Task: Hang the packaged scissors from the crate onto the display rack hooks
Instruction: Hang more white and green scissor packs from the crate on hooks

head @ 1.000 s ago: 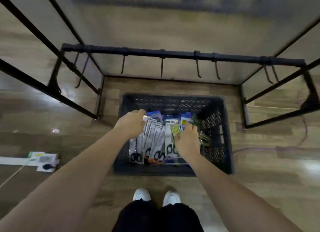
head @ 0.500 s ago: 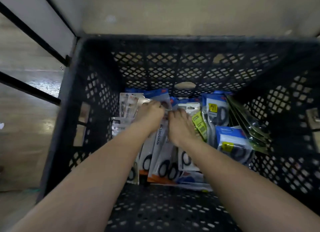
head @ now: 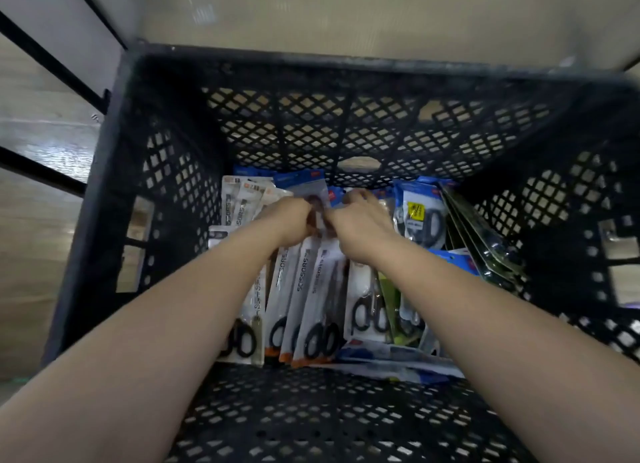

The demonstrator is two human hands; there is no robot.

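A black lattice crate (head: 162,199) fills the view, seen from above. Several packaged scissors lie fanned on its floor: white packs with black handles (head: 313,289) in the middle, blue packs (head: 420,213) toward the right. Both my hands are down inside the crate, close together at the top ends of the white packs. My left hand (head: 289,222) has its fingers curled round the tops of the packs. My right hand (head: 360,225) pinches a pack top just beside it. The fingertips are partly hidden. No rack hooks are in view.
Black rack bars (head: 52,61) cross the upper left over a wooden floor (head: 31,241). A pale wall (head: 346,16) stands behind the crate. Dark flat packs (head: 485,237) lean against the crate's right wall.
The view has dropped from the rack and floor down into the crate and drawn closer. Both hands have come together at the pack tops and stay there.
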